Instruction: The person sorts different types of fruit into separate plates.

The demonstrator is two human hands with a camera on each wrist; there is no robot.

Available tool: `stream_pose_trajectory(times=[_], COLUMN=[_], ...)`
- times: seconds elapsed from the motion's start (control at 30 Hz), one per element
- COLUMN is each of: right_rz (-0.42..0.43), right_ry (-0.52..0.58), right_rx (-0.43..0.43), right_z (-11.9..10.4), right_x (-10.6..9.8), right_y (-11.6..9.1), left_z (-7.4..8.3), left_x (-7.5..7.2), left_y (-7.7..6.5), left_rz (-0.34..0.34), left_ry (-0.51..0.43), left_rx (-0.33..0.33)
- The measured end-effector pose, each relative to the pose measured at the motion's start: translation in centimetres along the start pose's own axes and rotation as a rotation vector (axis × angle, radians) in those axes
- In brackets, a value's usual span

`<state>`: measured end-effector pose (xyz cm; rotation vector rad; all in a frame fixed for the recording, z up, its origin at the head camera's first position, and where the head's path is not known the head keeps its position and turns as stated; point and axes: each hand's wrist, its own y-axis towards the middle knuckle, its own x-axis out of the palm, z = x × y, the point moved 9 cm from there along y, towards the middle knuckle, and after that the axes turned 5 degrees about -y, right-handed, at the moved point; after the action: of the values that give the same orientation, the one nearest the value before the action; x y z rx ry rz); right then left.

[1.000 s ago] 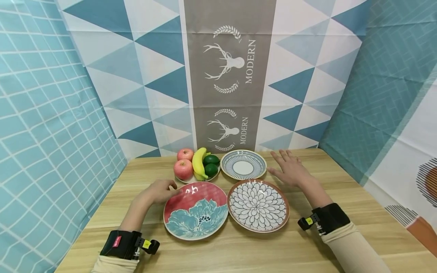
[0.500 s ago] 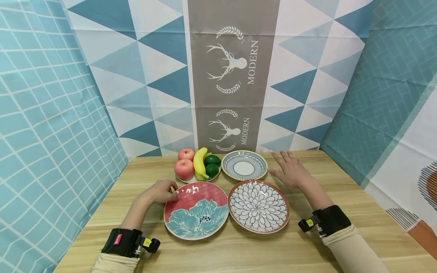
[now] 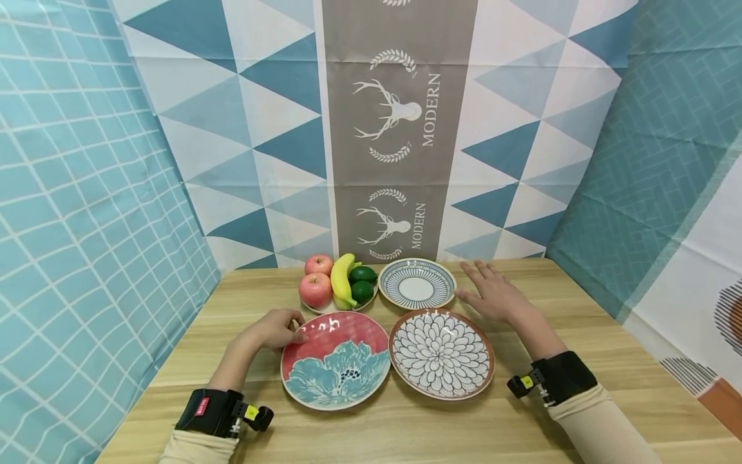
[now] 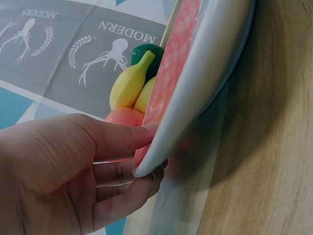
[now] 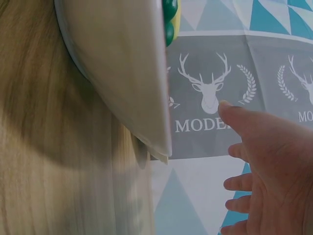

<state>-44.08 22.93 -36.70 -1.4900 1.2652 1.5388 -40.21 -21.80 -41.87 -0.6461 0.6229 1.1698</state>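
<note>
My left hand [image 3: 274,327] pinches the left rim of a red plate [image 3: 336,361] with a blue flower on it. In the left wrist view the thumb [image 4: 129,136] lies on the plate's inner face and the fingers curl under its rim. To the right, my right hand [image 3: 493,293] is spread with straight fingers and holds nothing. It is nearest to the blue-striped plate [image 3: 416,289] at the back and the brown-rimmed plate [image 3: 442,354] with a white petal pattern. In the right wrist view, the hand [image 5: 274,161] is apart from the plate's edge.
Behind the red plate, a dish [image 3: 313,308] holds two apples [image 3: 315,290], a banana [image 3: 342,280] and two dark green fruits [image 3: 362,292]. All stand on a wooden table [image 3: 371,438]. A patterned cloth wall [image 3: 290,154] rises at the table's back edge.
The head view has shifted slightly. Both hands and all the plates keep their places, with the left hand still on the red plate's rim.
</note>
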Motion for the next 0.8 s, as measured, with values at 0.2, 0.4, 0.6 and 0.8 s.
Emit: stream_pose_trajectory(times=[0.2, 0.4, 0.6, 0.8], right_rz=[-0.003, 0.006, 0.022, 0.021], right_ry=[0.006, -0.023, -0.029, -0.012], right_rx=[-0.01, -0.05, -0.094, -0.121], right_z=[-0.9, -2.1, -3.9, -6.0], right_x=[-0.1, -0.6, -1.7, -2.6], right_y=[0.4, 1.5, 2.7, 3.9], left_z=[-0.2, -0.5, -0.5, -0.5], left_x=[0.1, 0.1, 0.1, 0.0], left_y=[0.0, 0.0, 0.1, 0.2], left_rz=[-0.001, -0.005, -0.011, -0.012], left_ry=[-0.004, -0.016, -0.024, -0.035], left_rx=[-0.007, -0.02, -0.025, -0.039])
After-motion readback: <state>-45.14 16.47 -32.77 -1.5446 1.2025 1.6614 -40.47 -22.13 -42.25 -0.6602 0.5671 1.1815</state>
